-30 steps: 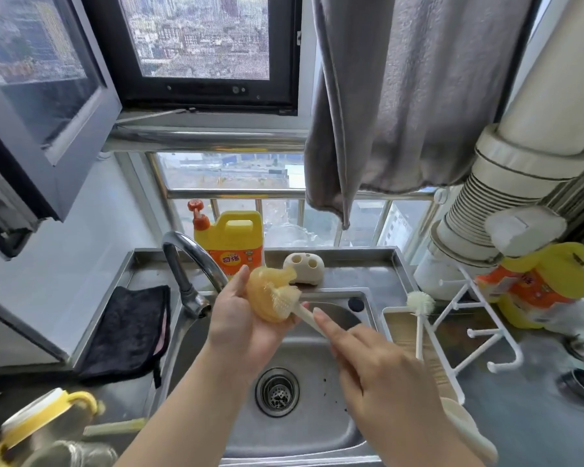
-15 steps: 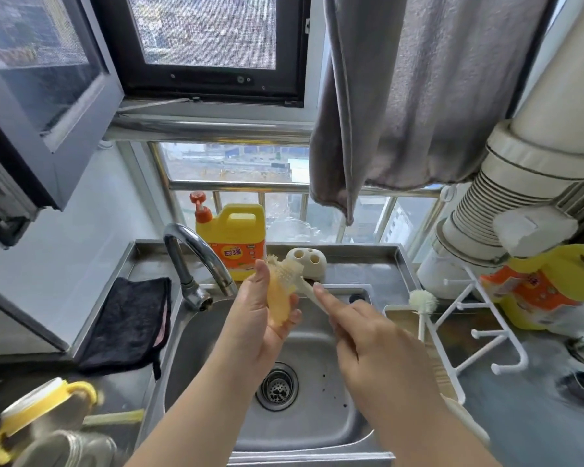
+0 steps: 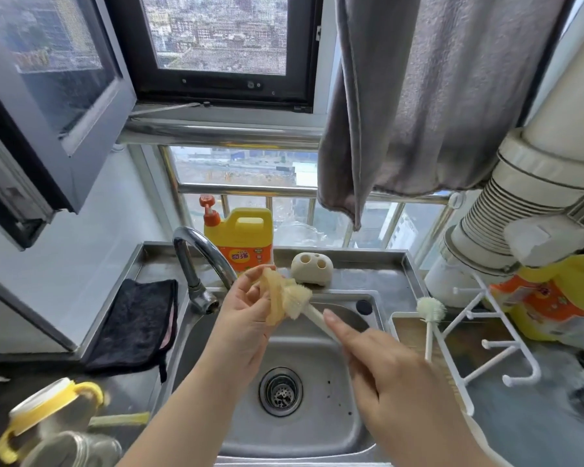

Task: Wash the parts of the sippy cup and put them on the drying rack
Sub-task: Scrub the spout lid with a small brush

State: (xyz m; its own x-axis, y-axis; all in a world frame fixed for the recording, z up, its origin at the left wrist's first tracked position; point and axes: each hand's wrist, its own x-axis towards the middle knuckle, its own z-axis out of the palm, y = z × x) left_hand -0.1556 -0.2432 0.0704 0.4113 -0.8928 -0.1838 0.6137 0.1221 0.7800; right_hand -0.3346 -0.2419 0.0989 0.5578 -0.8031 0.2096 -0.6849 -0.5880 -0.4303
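The washing looks to be in its early or middle stretch. Over the sink (image 3: 321, 429), the left hand (image 3: 246, 318) pinches a soft, translucent yellowish part of the sippy cup (image 3: 273, 299) between thumb and fingers, its grip closed lightly on the edge of that piece, while the right hand (image 3: 390, 375) has its grip curled round the handle of a pale brush (image 3: 299, 299), index finger laid straight along the shaft, with the brush head pressed against the part. So one piece is being scrubbed and not yet rinsed or racked; no water shows at the tap (image 3: 204, 261). The white drying rack (image 3: 493, 348) to the right of the basin carries no cup part that I can make out, only a second, smaller brush (image 3: 430, 313) standing by its tray. On the counter at the lower left lie the yellow-handled cup body (image 3: 44, 416) and what seems to be a clear piece beside it (blurred, so I cannot say which part), both apparently waiting their turn. My judgement: most of the job remains. As for writing, the yellow detergent bottle (image 3: 246, 237) behind the tap bears an orange label with two Chinese characters, too soft to read with confidence; the orange-and-yellow pack (image 3: 550, 305) at the far right has print that cannot be read.
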